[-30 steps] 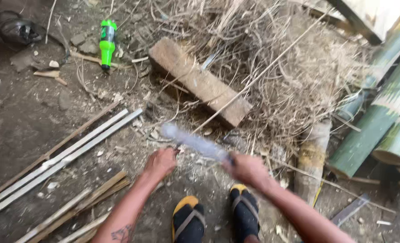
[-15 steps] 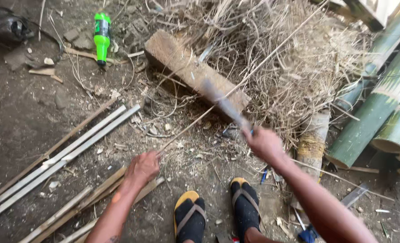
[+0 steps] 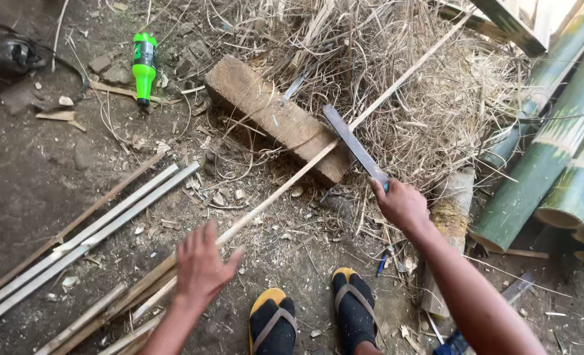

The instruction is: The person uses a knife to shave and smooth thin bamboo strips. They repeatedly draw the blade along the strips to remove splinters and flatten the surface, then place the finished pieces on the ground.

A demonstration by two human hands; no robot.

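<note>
Right hand (image 3: 404, 205) gripping machete (image 3: 354, 146), left hand (image 3: 203, 268) open over bamboo strip (image 3: 292, 184)

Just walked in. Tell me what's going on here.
A person crouches over a dirt floor, splitting bamboo. The right hand grips a long flat blade resting against a wooden block. The left hand is open, fingers spread, over a long thin bamboo strip that runs across the block. More split strips lie to the left, green bamboo poles to the right, and dry shavings are piled behind.
</note>
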